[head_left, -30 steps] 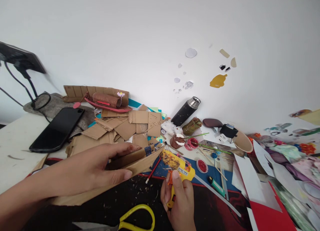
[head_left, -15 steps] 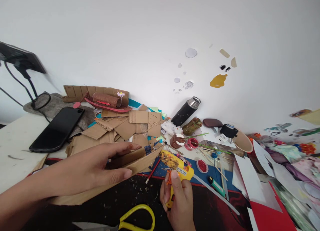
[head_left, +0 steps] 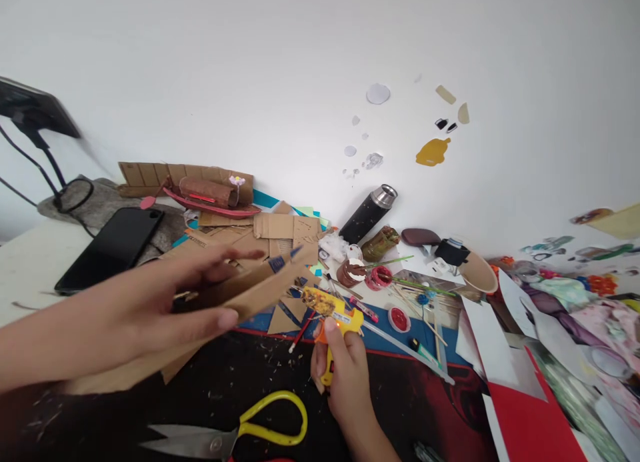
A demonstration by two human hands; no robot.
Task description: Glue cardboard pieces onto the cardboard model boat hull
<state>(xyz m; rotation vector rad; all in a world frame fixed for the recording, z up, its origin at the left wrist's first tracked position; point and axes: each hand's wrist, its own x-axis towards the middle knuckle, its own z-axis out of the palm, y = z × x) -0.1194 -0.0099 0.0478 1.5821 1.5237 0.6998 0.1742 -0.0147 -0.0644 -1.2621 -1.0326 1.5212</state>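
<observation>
My left hand (head_left: pixel 150 309) grips a long folded strip of brown cardboard (head_left: pixel 260 289) between thumb and fingers and holds it lifted off the table, its far end tilted up to the right. My right hand (head_left: pixel 345 382) is closed round the handle of a yellow glue gun (head_left: pixel 333 312), with one finger on the orange trigger. The gun's glue-crusted nozzle points left, just under the raised end of the cardboard. The hand and the cardboard are slightly blurred by motion.
Yellow-handled scissors (head_left: pixel 260 425) lie at the near edge. Behind are several cardboard scraps (head_left: pixel 280 229), a black phone (head_left: pixel 110 249), a black flask (head_left: pixel 367 212), small paint pots (head_left: pixel 375 275), brushes and sticks. Painted papers (head_left: pixel 565 329) cover the right side. A white wall rises behind.
My left hand has lifted the cardboard strip up and left off the table. My right hand and the glue gun have shifted a little left. The view has tipped slightly.
</observation>
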